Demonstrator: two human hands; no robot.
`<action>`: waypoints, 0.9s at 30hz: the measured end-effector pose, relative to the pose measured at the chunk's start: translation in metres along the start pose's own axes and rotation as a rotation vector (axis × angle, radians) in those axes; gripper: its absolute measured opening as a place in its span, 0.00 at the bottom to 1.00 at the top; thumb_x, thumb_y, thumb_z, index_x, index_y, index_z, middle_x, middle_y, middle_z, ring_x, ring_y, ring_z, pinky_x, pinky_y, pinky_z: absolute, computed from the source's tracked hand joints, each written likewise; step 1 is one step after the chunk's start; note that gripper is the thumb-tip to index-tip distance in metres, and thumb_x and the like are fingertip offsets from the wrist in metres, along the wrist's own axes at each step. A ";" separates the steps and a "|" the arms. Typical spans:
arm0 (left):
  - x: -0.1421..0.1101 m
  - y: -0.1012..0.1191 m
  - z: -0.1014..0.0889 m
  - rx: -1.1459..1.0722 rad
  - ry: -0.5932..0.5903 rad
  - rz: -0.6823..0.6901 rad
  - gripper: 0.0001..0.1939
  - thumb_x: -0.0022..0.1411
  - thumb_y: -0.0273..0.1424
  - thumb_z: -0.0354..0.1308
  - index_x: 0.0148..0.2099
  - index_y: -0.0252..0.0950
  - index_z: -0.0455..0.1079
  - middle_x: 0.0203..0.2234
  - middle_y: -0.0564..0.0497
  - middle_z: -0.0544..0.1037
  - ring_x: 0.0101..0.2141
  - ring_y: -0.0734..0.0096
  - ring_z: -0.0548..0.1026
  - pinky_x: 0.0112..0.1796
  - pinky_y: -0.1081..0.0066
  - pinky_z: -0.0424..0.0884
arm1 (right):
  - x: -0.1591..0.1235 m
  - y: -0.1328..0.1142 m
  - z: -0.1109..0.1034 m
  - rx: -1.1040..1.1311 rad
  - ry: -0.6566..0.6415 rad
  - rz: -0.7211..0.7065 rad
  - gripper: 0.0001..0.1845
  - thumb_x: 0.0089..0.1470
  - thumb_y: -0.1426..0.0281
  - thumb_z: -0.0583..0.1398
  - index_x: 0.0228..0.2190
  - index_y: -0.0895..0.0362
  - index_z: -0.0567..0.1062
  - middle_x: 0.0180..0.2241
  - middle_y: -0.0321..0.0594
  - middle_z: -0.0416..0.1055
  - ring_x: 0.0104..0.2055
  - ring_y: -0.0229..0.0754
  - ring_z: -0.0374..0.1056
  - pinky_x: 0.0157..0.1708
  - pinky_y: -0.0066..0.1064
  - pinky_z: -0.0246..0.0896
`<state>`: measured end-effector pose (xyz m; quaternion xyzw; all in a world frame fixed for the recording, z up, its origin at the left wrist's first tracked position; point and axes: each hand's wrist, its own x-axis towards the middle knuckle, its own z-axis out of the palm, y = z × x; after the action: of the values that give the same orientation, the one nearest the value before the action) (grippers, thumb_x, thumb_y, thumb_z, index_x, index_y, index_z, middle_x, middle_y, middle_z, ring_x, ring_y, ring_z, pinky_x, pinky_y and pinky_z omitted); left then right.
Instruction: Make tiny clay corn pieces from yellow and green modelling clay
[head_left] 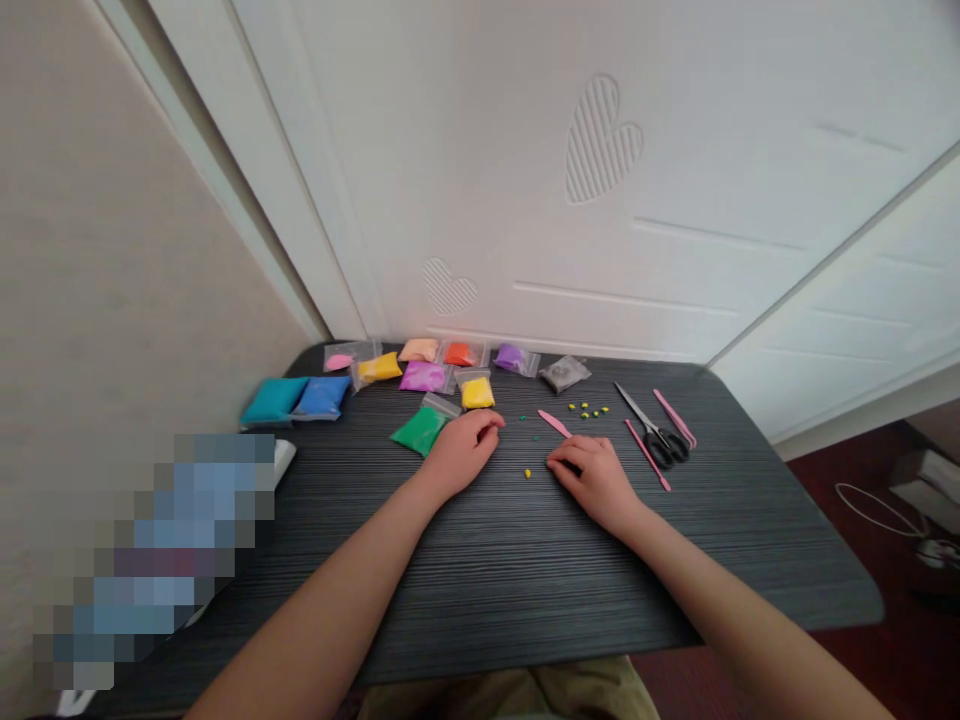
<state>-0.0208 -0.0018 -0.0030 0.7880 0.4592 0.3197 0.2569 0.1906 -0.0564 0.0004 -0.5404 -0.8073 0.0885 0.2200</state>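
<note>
- The left hand is over the table, right by the green bag; its fingers are bent, and I can't tell if they hold a thing
- The right hand is low at the table; its thumb and finger tips are close together, and I can't tell if a tiny bit is in them
- One little yellow lump sits on the table between the two hands, nearer the right one; two tiny green bits lie farther back
- The pink knife lies just past the right hand; a bunch of small yellow and green bits is near it
- To the right are black scissors, a thin pink stick and a pink tool
- The small yellow bag is behind the left hand; more bags of bright colors lie along the back; the blue bags are at the left
</note>
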 end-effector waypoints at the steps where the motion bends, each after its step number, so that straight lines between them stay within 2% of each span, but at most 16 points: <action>1: -0.001 0.001 0.000 -0.013 0.003 -0.002 0.10 0.56 0.27 0.46 0.38 0.35 0.67 0.34 0.50 0.74 0.35 0.69 0.71 0.39 0.68 0.66 | 0.000 -0.001 -0.001 0.002 0.009 0.002 0.07 0.53 0.71 0.54 0.31 0.54 0.73 0.32 0.35 0.72 0.38 0.36 0.65 0.38 0.32 0.50; 4: -0.001 0.009 -0.002 -0.087 0.019 -0.028 0.10 0.56 0.28 0.47 0.38 0.35 0.68 0.32 0.50 0.74 0.32 0.71 0.71 0.36 0.69 0.67 | 0.002 -0.006 -0.008 0.018 0.053 0.007 0.07 0.52 0.71 0.54 0.31 0.54 0.72 0.33 0.36 0.71 0.38 0.37 0.65 0.39 0.32 0.52; 7: 0.003 0.033 -0.014 -0.217 0.031 -0.038 0.10 0.57 0.30 0.47 0.39 0.36 0.68 0.33 0.50 0.73 0.33 0.71 0.70 0.36 0.70 0.67 | 0.013 -0.019 -0.029 0.088 0.189 0.007 0.07 0.51 0.71 0.55 0.32 0.54 0.73 0.33 0.37 0.71 0.39 0.38 0.65 0.39 0.33 0.55; 13: 0.018 0.108 -0.065 -0.273 0.093 0.035 0.09 0.59 0.33 0.47 0.36 0.38 0.68 0.32 0.53 0.73 0.36 0.70 0.70 0.38 0.69 0.66 | 0.040 -0.061 -0.092 0.196 0.494 -0.081 0.06 0.50 0.69 0.56 0.32 0.53 0.73 0.32 0.39 0.69 0.37 0.40 0.63 0.37 0.35 0.59; 16: 0.021 0.131 -0.083 -0.268 0.165 0.077 0.08 0.59 0.32 0.49 0.34 0.38 0.68 0.32 0.53 0.73 0.37 0.71 0.69 0.40 0.69 0.65 | 0.047 -0.076 -0.111 0.227 0.590 -0.108 0.07 0.50 0.72 0.57 0.33 0.52 0.73 0.32 0.38 0.67 0.36 0.38 0.63 0.36 0.33 0.60; 19: 0.021 0.139 -0.088 -0.284 0.216 0.084 0.06 0.58 0.32 0.50 0.34 0.40 0.68 0.34 0.53 0.73 0.40 0.70 0.68 0.43 0.68 0.65 | 0.050 -0.083 -0.116 0.241 0.644 -0.151 0.08 0.49 0.74 0.58 0.33 0.52 0.72 0.31 0.38 0.67 0.35 0.38 0.63 0.34 0.32 0.60; 27: 0.021 0.140 -0.087 -0.305 0.199 0.061 0.06 0.58 0.32 0.51 0.35 0.42 0.69 0.35 0.54 0.73 0.39 0.70 0.68 0.45 0.67 0.65 | 0.049 -0.080 -0.115 0.161 0.664 -0.231 0.14 0.45 0.77 0.60 0.36 0.51 0.71 0.31 0.38 0.68 0.34 0.39 0.63 0.35 0.36 0.58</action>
<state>0.0013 -0.0357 0.1580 0.7180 0.4043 0.4696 0.3169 0.1601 -0.0549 0.1453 -0.4258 -0.7380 -0.0541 0.5207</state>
